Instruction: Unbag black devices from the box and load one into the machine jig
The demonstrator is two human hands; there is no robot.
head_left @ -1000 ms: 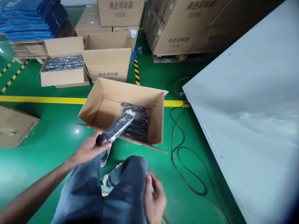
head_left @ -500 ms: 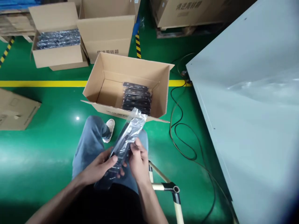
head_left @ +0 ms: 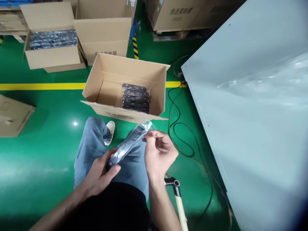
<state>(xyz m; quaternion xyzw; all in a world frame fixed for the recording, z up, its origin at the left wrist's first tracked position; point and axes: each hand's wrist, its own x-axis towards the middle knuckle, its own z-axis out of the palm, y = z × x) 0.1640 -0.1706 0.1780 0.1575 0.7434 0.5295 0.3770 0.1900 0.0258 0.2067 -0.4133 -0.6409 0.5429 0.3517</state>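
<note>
Left hand [head_left: 102,175] gripping bagged black part [head_left: 127,146] at near end — right hand [head_left: 158,152] pinching far end, above lap; open floor [head_left: 48,154] left.

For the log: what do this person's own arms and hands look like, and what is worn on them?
Both forearms are bare to the frame edge: no sleeves in view. The left hand and right hand are ungloved, with no rings, watch or wristband visible. Fingers are fully exposed. No markings show. Below them are blue denim jeans and a black top.
</note>
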